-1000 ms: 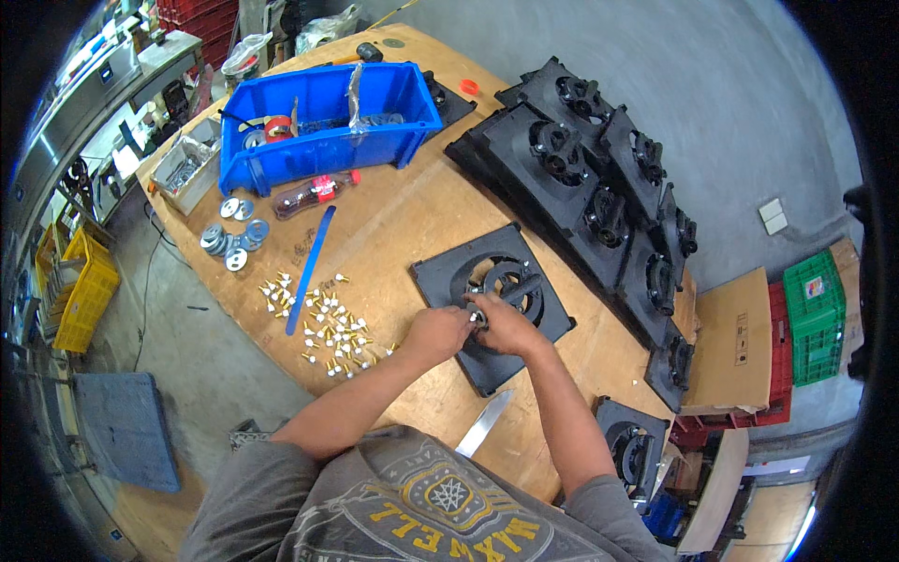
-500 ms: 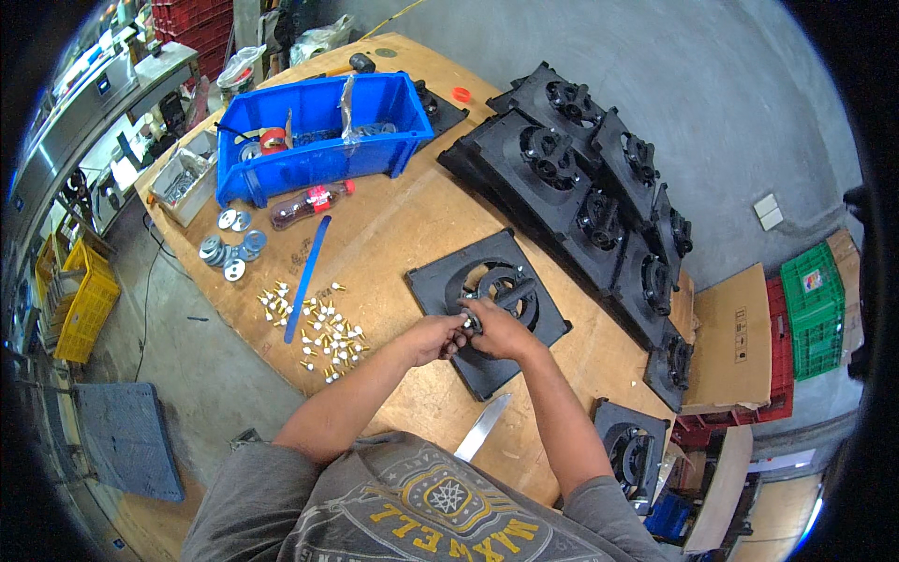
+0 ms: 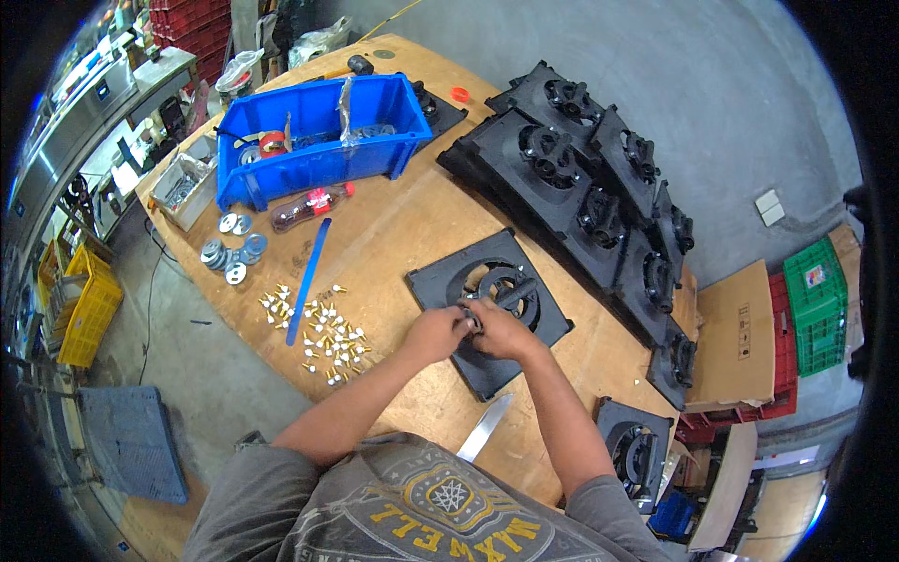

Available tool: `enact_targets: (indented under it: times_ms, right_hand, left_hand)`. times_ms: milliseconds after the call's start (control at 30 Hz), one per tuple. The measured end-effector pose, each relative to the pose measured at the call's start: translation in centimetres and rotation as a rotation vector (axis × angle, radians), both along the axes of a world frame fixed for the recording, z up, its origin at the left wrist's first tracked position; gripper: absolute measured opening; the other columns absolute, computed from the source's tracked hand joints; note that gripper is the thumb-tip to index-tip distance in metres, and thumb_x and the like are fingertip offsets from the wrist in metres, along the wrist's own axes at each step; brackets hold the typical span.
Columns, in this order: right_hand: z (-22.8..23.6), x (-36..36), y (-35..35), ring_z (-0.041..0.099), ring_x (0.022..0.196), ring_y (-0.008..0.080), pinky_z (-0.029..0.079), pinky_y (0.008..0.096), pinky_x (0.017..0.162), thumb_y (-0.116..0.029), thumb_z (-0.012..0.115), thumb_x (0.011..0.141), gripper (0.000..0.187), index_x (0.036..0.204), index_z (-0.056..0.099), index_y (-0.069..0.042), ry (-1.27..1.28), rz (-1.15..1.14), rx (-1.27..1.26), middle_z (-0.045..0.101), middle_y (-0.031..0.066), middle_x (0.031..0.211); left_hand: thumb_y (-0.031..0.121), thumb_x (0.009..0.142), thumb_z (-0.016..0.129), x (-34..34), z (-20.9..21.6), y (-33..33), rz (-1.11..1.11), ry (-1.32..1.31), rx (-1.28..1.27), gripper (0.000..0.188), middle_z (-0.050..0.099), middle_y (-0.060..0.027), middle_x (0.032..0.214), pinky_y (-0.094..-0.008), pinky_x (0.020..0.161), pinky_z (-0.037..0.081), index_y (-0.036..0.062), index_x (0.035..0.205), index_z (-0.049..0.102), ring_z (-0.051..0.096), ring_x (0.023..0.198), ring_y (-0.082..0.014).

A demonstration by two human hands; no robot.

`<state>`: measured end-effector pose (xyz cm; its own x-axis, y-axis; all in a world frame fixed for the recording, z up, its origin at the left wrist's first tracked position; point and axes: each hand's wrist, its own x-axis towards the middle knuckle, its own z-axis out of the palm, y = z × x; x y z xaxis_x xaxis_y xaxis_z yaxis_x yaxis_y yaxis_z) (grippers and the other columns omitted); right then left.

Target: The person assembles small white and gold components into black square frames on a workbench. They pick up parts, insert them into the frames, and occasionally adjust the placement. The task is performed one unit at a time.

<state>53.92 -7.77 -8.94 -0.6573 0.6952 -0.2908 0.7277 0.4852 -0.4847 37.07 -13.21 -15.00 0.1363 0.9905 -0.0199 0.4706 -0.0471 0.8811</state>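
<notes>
A black square plate (image 3: 435,283) with a round opening and a ring-shaped burner-like fitting (image 3: 513,292) lies flat in front of me. Over the left near part of the plate, my left hand (image 3: 438,335) and my right hand (image 3: 501,331) meet, fingers curled together. Between the fingertips is a small dark part with a pale end, mostly covered, so I cannot tell whether it is fixed to the fitting. To the left, many small brass-coloured pieces with white ends (image 3: 335,330) lie scattered beside a blue strip (image 3: 309,281).
More black plates (image 3: 548,155) lean in an overlapping pile at the right. A blue bin (image 3: 309,164), a bottle (image 3: 312,206), grey metal discs (image 3: 239,251) and a mallet (image 3: 360,65) stand farther back. A metal strip (image 3: 485,426) lies near my body.
My left hand has turned slightly, its back now covering more of the small part. The right hand stays nearly in place, and the plate has not moved.
</notes>
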Motion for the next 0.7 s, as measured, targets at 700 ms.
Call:
enact_targets:
  times_ms: [700]
  right_hand:
    - [0.6, -0.5, -0.8, 0.05, 0.128, 0.0424, 0.045, 0.0446, 0.105, -0.004, 0.067, 0.075, 0.075, 0.146, 0.043, -0.009, -0.072, -0.043, -0.062, 0.048, 0.0234, 0.142]
  left_hand:
    - [0.027, 0.093, 0.06, 0.1, 2.1, -1.0, -0.023, 0.159, 0.055, 0.029, 0.068, -0.0271, 0.085, -0.0543, 0.074, 0.052, -0.0016, 0.096, 0.065, 0.065, 0.082, -0.0465]
